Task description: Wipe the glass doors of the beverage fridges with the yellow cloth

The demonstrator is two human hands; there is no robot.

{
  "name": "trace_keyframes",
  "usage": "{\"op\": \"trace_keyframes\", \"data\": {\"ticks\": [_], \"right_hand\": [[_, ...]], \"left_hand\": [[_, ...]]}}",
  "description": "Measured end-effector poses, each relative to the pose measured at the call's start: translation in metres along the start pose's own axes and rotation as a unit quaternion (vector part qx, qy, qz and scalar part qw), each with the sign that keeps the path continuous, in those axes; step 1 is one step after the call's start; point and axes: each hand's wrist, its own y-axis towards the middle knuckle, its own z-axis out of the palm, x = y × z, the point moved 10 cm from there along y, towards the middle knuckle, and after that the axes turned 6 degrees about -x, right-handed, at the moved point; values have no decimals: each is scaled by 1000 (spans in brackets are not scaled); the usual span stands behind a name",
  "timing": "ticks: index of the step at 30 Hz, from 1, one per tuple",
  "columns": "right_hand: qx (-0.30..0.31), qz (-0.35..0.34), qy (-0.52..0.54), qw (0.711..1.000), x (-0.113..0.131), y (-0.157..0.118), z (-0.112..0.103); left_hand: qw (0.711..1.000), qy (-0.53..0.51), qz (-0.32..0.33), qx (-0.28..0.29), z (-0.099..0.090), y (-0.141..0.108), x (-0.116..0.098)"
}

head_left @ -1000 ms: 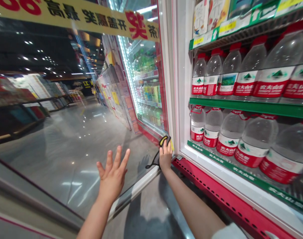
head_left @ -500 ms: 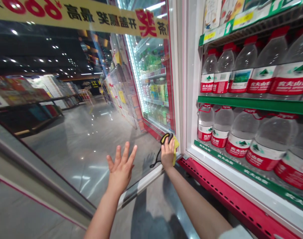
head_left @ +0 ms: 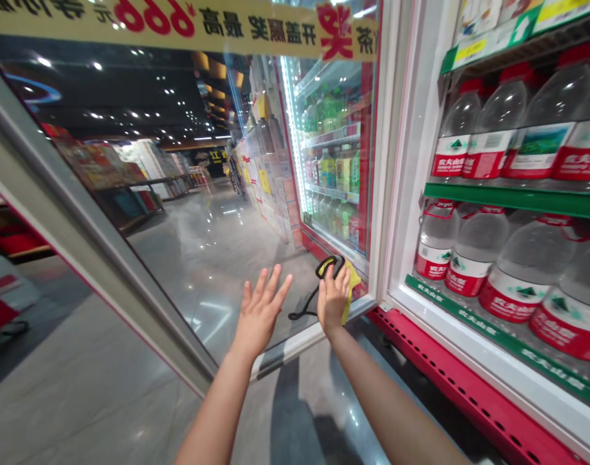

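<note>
An open glass door (head_left: 179, 271) of a drinks cooler stands before me. Near its lower right corner, my right hand (head_left: 334, 302) holds a yellow window wiper (head_left: 354, 282) against the glass. The wiper has a black loop at its top, and a black cord (head_left: 302, 315) hangs off to the left. The palm and fingers hide most of the wiper. To the left, my left hand (head_left: 261, 316) is open with its fingers spread, holding nothing. It is at the lower part of the pane; whether it touches the glass I cannot tell.
Right of the door, cooler shelves (head_left: 498, 200) hold several water bottles (head_left: 488, 135) with red caps. A red perforated base (head_left: 435, 381) runs below. Through the glass appear another lit cooler (head_left: 328, 161), stacked boxes and an aisle. A yellow banner (head_left: 266, 29) crosses the door's top.
My view has turned left, so the door and bottles sit further right. My left hand is nearer the right one. The right hand still presses the window wiper near the door's lower corner.
</note>
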Motion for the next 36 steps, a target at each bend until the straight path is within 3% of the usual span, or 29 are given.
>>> {"op": "trace_keyframes", "data": {"ticks": [3,6,9,11,13,15,19,22,25,27,29,32,34,36], "right_hand": [[4,-18,4,1000,22,-12,6],[76,-144,-8,987,42,-47,15],[120,-233,-10,965,41,-68,15],[90,-202,-15,975,35,-53,8],[36,-126,-19,991,34,-31,1],[8,-90,-16,996,47,-20,0],[85,-203,-13,975,81,-50,19],[150,-260,-18,954,76,-79,28],[124,-207,-30,970,72,-74,26],[91,-161,-32,982,83,-69,25],[89,-156,-24,983,102,-73,30],[155,-253,-4,955,129,-99,43],[200,-322,-5,926,134,-117,47],[216,-346,-22,913,134,-121,47]], "left_hand": [[1000,8,21,-11,-10,-19,14],[999,26,-26,-34,-18,-37,36],[998,28,-50,-32,-16,-46,45],[998,24,-50,-23,-13,-46,46],[999,21,-47,-18,-10,-44,48],[999,19,-42,-11,-7,-41,50],[999,17,-45,15,4,-37,54],[996,33,-81,18,7,-42,59],[993,55,-105,4,2,-61,69],[990,72,-121,-10,-7,-80,80],[986,87,-137,-25,-17,-99,93],[987,94,-131,-21,-23,-115,103],[989,94,-118,-2,-21,-115,104],[989,94,-115,14,-19,-113,106]]}}
